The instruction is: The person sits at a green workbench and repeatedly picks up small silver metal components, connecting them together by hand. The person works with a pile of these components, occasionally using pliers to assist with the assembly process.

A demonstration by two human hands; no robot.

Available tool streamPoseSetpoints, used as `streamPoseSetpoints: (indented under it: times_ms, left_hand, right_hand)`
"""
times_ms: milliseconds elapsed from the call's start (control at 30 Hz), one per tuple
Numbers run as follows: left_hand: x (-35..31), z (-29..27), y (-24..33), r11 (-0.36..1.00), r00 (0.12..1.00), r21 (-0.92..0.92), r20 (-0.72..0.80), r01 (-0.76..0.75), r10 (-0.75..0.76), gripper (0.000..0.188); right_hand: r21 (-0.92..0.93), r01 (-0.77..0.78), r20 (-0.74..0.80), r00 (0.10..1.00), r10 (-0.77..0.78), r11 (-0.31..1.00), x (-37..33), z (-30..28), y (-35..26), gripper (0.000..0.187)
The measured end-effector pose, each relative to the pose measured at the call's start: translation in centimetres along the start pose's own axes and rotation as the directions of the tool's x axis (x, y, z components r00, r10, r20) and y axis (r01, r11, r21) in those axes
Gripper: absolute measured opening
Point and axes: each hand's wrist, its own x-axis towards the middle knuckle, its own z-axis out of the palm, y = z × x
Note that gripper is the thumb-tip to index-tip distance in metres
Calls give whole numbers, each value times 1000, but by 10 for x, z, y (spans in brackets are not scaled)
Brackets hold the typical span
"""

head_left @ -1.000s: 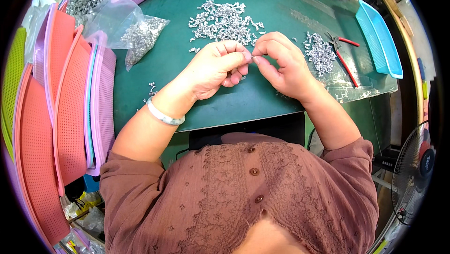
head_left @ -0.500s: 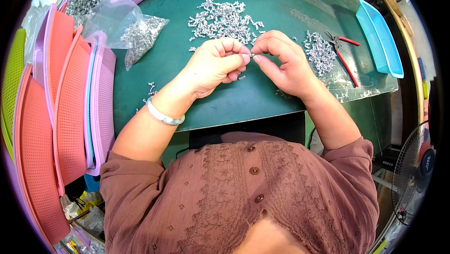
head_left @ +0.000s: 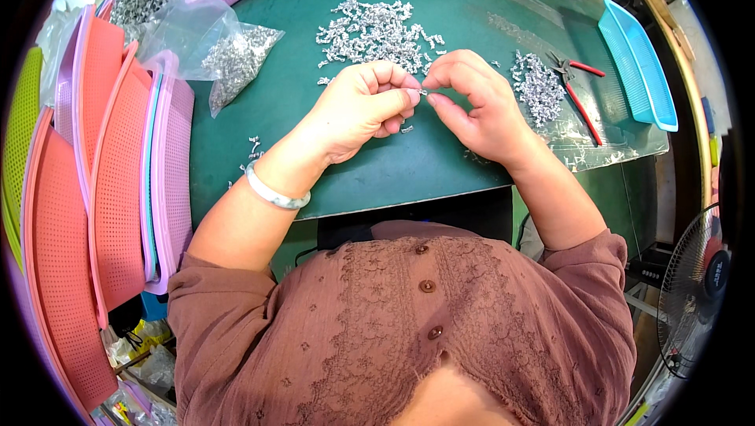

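The left hand (head_left: 362, 108) pinches a small silver metal-looking piece (head_left: 423, 92) above the flat green worktop (head_left: 370, 180); the right hand (head_left: 483, 108) is at its end, and I cannot tell if it grips; hold firm but soft so nothing slips

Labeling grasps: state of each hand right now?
Left hand: closed, holding a small silvery piece.
Right hand: curled at the piece; grip can't be told.

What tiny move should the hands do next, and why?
Perhaps the right hand should gently pinch the tiny, shiny silvery piece: the left hand holds it with an end poking out toward the right thumb and forefinger, whose tips are apart.
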Motion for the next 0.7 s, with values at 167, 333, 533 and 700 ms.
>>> streamPoseSetpoints:
  times_ms: [167, 333, 533, 700]
  left_hand:
    - [0, -1, -1, 999, 999, 19, 2, -32, 32, 8]
    - [2, -7, 0, 999, 999, -26, -22, -41, 40, 8]
    - [3, -13, 4, 977, 1000, -214, -8, -22, 20, 14]
    - [2, -12, 4, 984, 1000, -179, -23, 0, -4, 13]
  right_hand:
    - [-17, -34, 75, 997, 35, 999, -3, 1, 2, 14]
    - [-15, -52, 247, 967, 54, 999, -4, 1, 1, 8]
    - [-2, -5, 318, 948, 6, 1000, -3, 5, -3, 10]
    - [-7, 39, 310, 950, -35, 999, -4, 9, 0, 8]
